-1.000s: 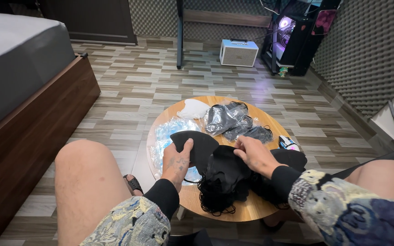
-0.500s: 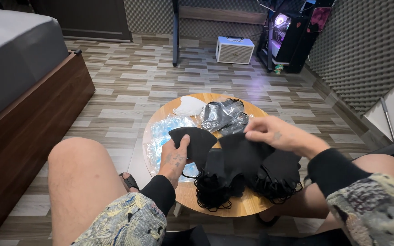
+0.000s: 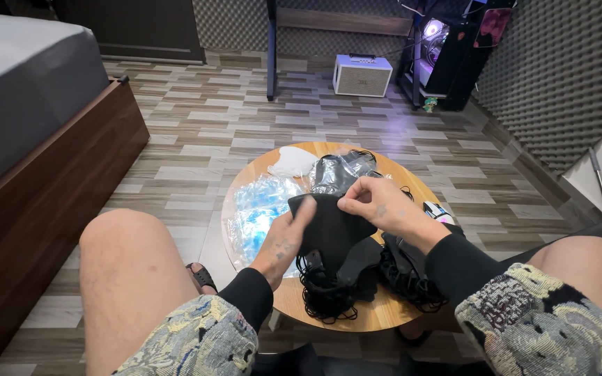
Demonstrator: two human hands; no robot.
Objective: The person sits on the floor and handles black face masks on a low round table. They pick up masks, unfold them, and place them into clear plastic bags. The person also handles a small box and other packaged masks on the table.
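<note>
A black face mask (image 3: pixel 329 226) is held up over a small round wooden table (image 3: pixel 384 317). My left hand (image 3: pixel 283 240) pinches its left edge. My right hand (image 3: pixel 377 205) grips its upper right edge. Under the mask lies a pile of black masks with tangled ear loops (image 3: pixel 336 292). More black masks (image 3: pixel 405 268) lie to the right beneath my right forearm.
On the table sit a clear bag of blue masks (image 3: pixel 259 205), a clear bag of dark masks (image 3: pixel 336 170) and a white mask (image 3: pixel 292 161). A bed with a wooden frame (image 3: pixel 43 174) stands left. A white speaker (image 3: pixel 362 74) and a lit computer case (image 3: pixel 440 52) are behind.
My right hand came back from the right onto the top of the mask. My left hand lifted off the table, and both now hold one black mask up.
</note>
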